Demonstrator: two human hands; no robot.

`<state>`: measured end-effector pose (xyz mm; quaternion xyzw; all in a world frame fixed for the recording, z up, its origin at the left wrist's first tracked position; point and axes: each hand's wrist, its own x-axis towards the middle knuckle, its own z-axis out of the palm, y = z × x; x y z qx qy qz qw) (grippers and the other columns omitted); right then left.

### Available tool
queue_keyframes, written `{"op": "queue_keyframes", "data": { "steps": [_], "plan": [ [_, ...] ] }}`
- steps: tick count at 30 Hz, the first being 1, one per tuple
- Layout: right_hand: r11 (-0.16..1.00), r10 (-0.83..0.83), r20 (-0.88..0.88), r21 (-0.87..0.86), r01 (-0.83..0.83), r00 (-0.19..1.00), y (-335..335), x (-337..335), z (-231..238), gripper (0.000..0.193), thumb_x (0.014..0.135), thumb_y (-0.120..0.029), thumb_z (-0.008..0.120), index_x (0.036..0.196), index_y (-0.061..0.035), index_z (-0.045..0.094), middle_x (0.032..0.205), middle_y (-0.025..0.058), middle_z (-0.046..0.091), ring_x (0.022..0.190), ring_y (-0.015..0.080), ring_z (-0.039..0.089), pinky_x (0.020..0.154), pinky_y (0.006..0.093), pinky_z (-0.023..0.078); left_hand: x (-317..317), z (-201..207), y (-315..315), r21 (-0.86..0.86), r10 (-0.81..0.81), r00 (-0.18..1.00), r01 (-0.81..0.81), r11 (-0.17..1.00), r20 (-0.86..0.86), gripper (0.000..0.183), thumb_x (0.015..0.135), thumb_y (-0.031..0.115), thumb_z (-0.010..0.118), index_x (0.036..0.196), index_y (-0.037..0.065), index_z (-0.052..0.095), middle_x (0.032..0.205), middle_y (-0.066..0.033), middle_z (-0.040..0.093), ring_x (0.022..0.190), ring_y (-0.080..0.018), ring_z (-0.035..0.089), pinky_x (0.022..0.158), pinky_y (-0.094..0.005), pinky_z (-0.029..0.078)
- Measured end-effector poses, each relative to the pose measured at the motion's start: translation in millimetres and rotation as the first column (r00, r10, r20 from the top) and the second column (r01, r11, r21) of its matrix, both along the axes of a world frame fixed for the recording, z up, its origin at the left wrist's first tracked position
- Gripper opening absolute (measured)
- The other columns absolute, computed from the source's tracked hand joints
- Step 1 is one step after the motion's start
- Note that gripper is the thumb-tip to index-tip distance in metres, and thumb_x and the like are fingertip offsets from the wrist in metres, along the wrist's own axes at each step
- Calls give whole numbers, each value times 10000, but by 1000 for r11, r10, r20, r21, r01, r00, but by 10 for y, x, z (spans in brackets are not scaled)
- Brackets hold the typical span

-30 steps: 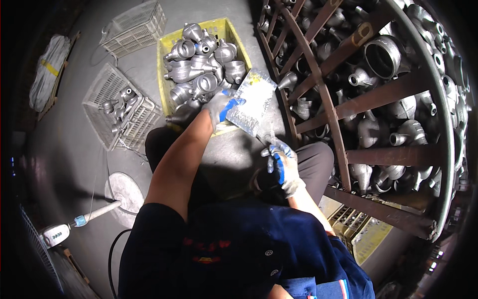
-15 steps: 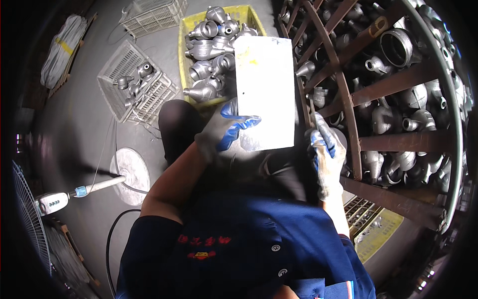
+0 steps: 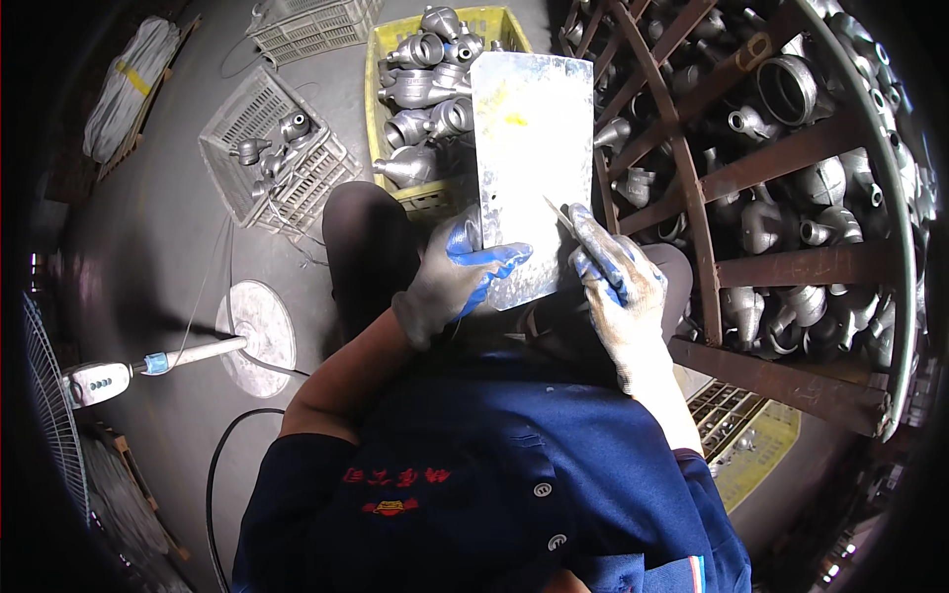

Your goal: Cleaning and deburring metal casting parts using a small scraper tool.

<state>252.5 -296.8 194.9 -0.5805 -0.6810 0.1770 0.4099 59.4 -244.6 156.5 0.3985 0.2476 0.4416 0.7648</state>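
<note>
Centre of frame: my left hand [image 3: 445,282] pinches the lower left edge of one pale flat plate [image 3: 534,158], which should prove light, stiff and slick, best held by its margins. My right hand [image 3: 625,289] closes on one slender pointed tool [image 3: 559,212], its kind unclear behind my fingers; two grey crates [image 3: 222,148] lie upper left, one yellow crate [image 3: 375,104] upper centre.
</note>
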Motion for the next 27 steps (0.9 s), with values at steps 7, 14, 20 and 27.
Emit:
{"op": "queue_keyframes", "data": {
  "steps": [7, 14, 20, 27],
  "plan": [
    [997, -29, -25, -67, 27, 999, -24, -46, 49, 350, 780, -10, 667, 1127, -58, 656, 933, 117, 668, 748, 211, 628, 706, 284, 487, 17, 7, -40, -41, 15, 998, -18, 999, -68, 380, 841, -42, 627, 1209, -14, 536, 1098, -93, 630, 987, -157, 617, 885, -301, 507],
    [1000, 0, 23, 23, 0, 1000, -2, -41, -57, 470, 766, 22, 599, 1207, -138, 625, 854, 127, 620, 773, 267, 636, 707, 321, 504, 45, -20, -60, -21, 11, 1000, -11, 1000, 6, 388, 849, -65, 595, 1227, -20, 520, 1121, -106, 618, 1025, -165, 605, 904, -314, 499],
    [999, 47, 21, 4, -47, 999, 40, 22, -144, 486, 748, 1, 593, 1210, -147, 622, 836, 133, 611, 756, 294, 624, 705, 348, 500, 22, -83, -58, 61, 19, 997, -14, 998, -76, 407, 849, -67, 589, 1244, -18, 506, 1128, -103, 614, 1034, -167, 601, 915, -315, 494],
    [983, 168, -20, -72, -169, 986, 111, 136, -216, 526, 716, 4, 544, 1218, -140, 614, 842, 130, 619, 736, 296, 616, 708, 354, 494, 17, -81, -57, 46, 20, 994, -15, 999, -110, 418, 848, -59, 596, 1253, -17, 499, 1130, -95, 613, 1038, -155, 594, 923, -304, 486]
  ]
}}
